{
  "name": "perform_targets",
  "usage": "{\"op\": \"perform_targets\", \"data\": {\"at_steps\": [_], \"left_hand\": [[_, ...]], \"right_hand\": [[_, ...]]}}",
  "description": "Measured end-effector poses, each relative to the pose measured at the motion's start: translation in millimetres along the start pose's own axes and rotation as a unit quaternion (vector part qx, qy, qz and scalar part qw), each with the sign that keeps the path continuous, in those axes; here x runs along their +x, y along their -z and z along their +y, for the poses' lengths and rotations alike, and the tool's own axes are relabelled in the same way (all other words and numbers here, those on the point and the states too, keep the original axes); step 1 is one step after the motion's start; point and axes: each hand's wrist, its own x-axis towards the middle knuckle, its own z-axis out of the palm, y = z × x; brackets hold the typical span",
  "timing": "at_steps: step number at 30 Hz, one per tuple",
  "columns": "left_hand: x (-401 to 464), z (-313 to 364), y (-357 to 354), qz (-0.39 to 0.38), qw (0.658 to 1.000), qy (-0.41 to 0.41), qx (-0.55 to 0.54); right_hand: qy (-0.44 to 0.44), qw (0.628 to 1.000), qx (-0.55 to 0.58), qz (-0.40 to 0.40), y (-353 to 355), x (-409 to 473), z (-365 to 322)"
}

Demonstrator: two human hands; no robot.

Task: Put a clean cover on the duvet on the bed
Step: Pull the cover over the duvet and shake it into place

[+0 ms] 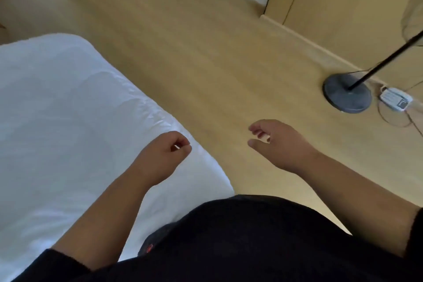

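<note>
Both hands hold nothing: my left hand [163, 158] hovers loosely curled over the white rumpled quilted duvet [68, 121] at the bed's corner, my right hand [277, 144] half spread above bare wooden floor [194, 52], so, no cover being visible, I risk slippage from mis-gripping.

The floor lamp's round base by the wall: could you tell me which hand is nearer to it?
Right. The right hand hangs over bare floor, apart from the lamp base; the left hand is farther away, over the white bedding.
</note>
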Motion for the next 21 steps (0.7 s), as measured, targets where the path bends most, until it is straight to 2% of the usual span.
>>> {"op": "perform_targets", "data": {"at_steps": [4, 10, 15, 21], "left_hand": [[59, 87, -34, -0.034, 0.996, -0.069, 0.035], [144, 170, -62, -0.063, 0.989, -0.127, 0.046], [207, 188, -51, -0.080, 0.988, -0.123, 0.048], [319, 179, 12, -0.035, 0.996, -0.073, 0.022]], "right_hand": [[-0.055, 0.998, 0.000, 0.040, 84, -9, 66], [-0.086, 0.992, 0.047, 0.083, 135, 27, 106], [-0.083, 0.992, 0.053, 0.075, 163, 92, 111], [-0.051, 0.996, 0.022, 0.063, 206, 233, 80]]}}
